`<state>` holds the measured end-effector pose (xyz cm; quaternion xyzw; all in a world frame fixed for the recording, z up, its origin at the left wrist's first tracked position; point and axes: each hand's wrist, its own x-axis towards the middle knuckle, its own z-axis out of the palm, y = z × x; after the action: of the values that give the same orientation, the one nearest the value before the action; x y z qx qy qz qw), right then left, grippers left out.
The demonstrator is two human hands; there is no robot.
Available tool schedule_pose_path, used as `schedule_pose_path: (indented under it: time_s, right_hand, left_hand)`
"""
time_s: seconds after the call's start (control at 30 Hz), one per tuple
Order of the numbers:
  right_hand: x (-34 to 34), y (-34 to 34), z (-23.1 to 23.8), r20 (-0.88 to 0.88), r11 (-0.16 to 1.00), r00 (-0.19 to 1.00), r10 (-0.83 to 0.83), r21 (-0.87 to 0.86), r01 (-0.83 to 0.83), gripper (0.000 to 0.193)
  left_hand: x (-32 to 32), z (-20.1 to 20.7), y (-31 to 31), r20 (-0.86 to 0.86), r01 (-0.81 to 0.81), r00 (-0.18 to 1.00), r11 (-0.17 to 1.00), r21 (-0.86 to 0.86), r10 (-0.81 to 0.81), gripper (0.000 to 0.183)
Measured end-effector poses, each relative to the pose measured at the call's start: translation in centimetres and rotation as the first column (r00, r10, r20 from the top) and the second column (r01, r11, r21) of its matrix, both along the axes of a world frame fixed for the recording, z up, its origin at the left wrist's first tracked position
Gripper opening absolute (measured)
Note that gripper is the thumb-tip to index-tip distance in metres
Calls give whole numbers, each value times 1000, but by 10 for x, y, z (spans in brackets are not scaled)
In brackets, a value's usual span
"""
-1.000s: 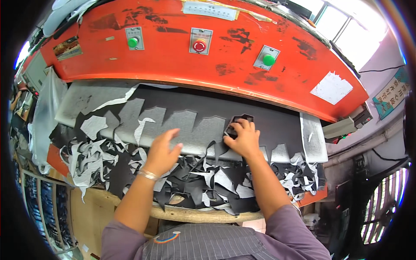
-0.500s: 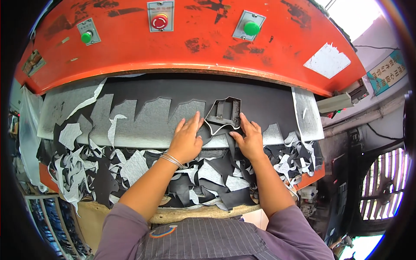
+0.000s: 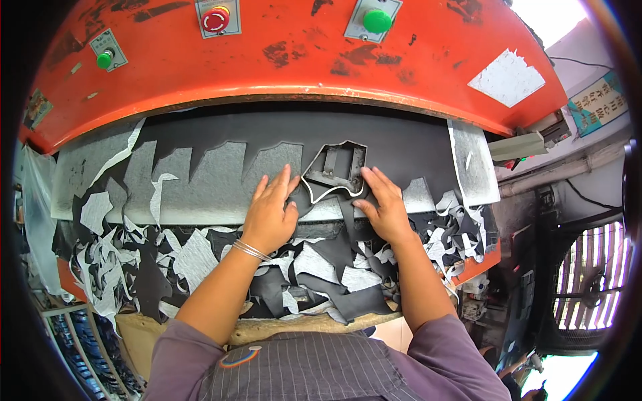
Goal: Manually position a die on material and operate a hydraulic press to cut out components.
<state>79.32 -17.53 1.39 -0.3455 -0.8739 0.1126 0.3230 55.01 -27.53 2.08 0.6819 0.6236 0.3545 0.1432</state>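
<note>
Single head view, close, steeply down onto orange press (image 3: 301, 60).

Worn orange metal machine housing (image 3: 294, 67) fills the top, with red and green push buttons. Bright daylit window (image 3: 552, 17) upper right; black caged fan (image 3: 592, 267) at right.

Three round push-buttons sit on the orange machine housing (image 3: 301, 63): two green, one (image 3: 103, 60) at the upper left and one (image 3: 376, 20) at the upper right, and one red button (image 3: 215, 20) between them. One angular metal cutting die (image 3: 336, 170) lies at centre. Two hands, left (image 3: 269, 212) and right (image 3: 382, 208), appear. The grey and black offcuts (image 3: 321, 274) below are too many to count.
</note>
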Motion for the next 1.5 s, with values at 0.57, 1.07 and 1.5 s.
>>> schedule_pose_path:
  time_s: [0.57,1.07,1.5]
  right_hand:
    - [-9,-4,-10,-83,994,993,-82,67,88,34]
    - [-16,-31,62,-280,897,928,-247,-428,109,73]
    - [-72,10,139,-572,884,742,-350,-465,58,22]
  left_hand:
    - [-4,11,6,-98,31,994,995,-97,-41,71]
    - [-96,47,-33,403,-386,853,921,58,332,23]
    - [-204,145,-65,77,-577,815,794,190,574,29]
